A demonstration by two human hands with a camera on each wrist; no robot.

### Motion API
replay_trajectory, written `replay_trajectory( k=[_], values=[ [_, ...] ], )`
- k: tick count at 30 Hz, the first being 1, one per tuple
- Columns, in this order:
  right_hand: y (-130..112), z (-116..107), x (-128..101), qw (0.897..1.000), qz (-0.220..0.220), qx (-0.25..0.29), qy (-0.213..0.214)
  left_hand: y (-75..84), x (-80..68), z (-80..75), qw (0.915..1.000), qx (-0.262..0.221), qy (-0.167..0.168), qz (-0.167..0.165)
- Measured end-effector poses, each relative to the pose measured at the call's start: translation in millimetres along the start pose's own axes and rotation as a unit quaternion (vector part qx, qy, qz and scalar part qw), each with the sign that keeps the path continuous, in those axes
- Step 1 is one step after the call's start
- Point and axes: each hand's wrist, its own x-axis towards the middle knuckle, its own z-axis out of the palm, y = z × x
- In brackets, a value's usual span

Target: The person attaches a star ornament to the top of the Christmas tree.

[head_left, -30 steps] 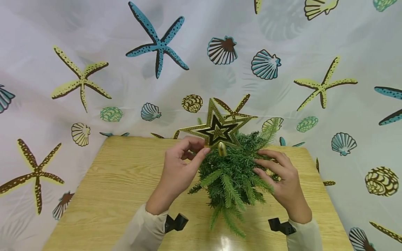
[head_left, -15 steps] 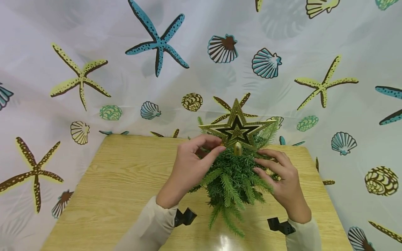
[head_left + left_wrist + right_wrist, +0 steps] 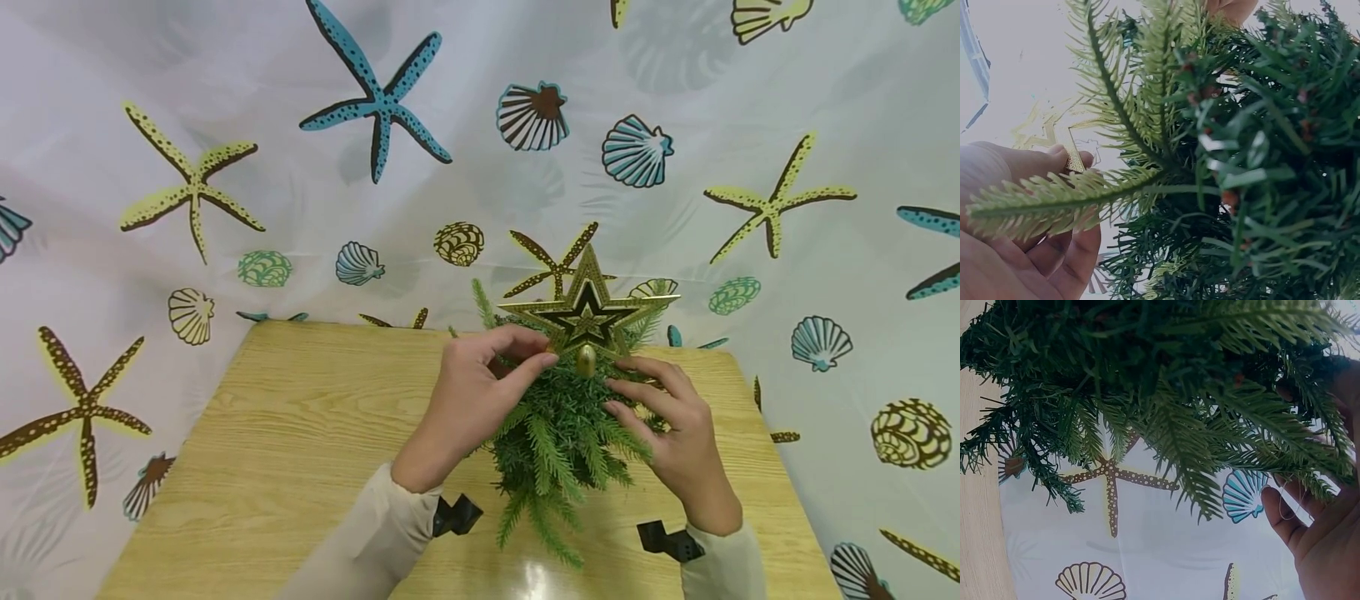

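Gold star [image 3: 587,315] pinched by left hand [image 3: 480,392] above tree [image 3: 562,433].

I'm seeing the small tree [image 3: 558,425] hiding its own base, the left hand [image 3: 480,396] covering the gold star [image 3: 587,312]'s lower left point, and the right hand [image 3: 1325,531] running off the wrist view's edge.

Your head view looks down on the small green artificial fir tree [image 3: 558,425]; both wrist views sit close beneath its branches, facing up.
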Motion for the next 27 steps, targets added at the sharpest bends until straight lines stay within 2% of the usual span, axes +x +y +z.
replay_trajectory(
  k=[13, 18, 27],
  values=[
    [-2, -1, -3, 1.0, 0.013, -0.019, 0.006, -3.0, 1.8, 6.4, 0.9997, 0.014, -0.003, 0.021],
    [-1, -1, -3, 1.0, 0.008, -0.014, 0.008, -0.5, 2.6, 7.7, 0.9991, 0.026, 0.0, 0.034],
    [-2, 1, -2, 1.0, -0.003, -0.003, 0.013, -0.5, 1.7, 10.6, 0.9989, 0.018, 0.002, 0.044]
  ],
)
